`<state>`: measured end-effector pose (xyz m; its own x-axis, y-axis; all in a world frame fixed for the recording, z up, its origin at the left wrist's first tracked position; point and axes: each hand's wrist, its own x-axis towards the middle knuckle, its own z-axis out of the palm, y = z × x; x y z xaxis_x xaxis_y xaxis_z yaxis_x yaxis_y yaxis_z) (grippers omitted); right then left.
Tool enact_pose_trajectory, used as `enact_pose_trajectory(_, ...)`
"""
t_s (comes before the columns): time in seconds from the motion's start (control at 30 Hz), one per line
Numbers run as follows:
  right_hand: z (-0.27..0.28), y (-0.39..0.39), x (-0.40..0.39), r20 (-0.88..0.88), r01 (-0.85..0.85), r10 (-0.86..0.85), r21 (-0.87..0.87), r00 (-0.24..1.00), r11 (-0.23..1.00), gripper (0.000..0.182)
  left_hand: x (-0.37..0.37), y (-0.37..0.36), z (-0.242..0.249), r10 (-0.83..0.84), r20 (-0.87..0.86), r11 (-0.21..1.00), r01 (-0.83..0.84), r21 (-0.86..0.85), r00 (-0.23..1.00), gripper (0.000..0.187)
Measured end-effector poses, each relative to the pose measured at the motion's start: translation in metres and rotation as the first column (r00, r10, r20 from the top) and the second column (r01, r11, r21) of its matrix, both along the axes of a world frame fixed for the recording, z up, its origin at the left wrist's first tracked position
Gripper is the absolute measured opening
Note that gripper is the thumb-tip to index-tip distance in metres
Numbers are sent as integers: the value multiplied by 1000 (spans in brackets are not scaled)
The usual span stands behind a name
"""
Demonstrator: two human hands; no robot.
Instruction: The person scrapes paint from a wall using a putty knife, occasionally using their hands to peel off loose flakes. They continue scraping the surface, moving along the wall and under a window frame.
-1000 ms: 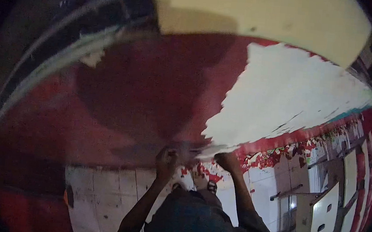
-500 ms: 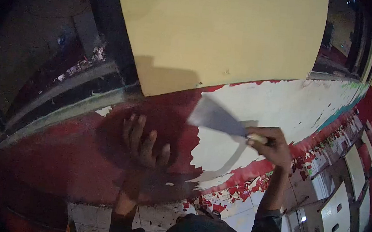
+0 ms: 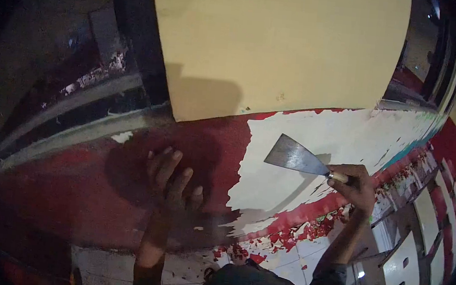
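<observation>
My right hand [image 3: 355,187] is wrapped round the pale handle of a scraper [image 3: 298,158]. Its broad metal blade points left over a stripped white patch [image 3: 267,186] on the lower wall. My left hand [image 3: 173,178] has its fingers apart and holds nothing; it is raised in front of the dark red paint [image 3: 72,191] left of the patch. Ragged red edges border the white patch, and a strip of red paint runs along its lower side.
Above the red band is a cream wall section [image 3: 280,44]. Red and white paint flakes [image 3: 285,237] litter the tiled floor [image 3: 305,255]. Light-coloured panels with slots [image 3: 401,277] stand at the right. A ledge [image 3: 70,142] runs along the dark opening at left.
My right hand has moved right and slightly down with the scraper, so the blade now lies over the white patch instead of at the red edge. The left hand stays about where it was.
</observation>
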<state>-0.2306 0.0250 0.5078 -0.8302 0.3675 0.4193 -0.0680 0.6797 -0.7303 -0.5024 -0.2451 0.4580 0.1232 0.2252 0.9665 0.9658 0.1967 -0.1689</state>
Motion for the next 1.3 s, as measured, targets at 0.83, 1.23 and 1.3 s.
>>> enact_pose_trajectory(0.83, -61, -19, 31, 282, 245, -178, -223, 943, 944, 33, -3, -5, 2, -186, 103, 979, 193, -66, 977, 26)
enact_pose_trajectory(1.23, -59, -52, -55, 146, -67, 65, 3, 987, 998, 33, -4, -9, 2, -321, 121, 945, 327, -25, 939, 24)
enact_pose_trajectory(1.3, -59, -63, -70, 133, -142, 126, 115, 983, 983, 32, -3, -12, 3, -351, 153, 934, 358, -22, 924, 24)
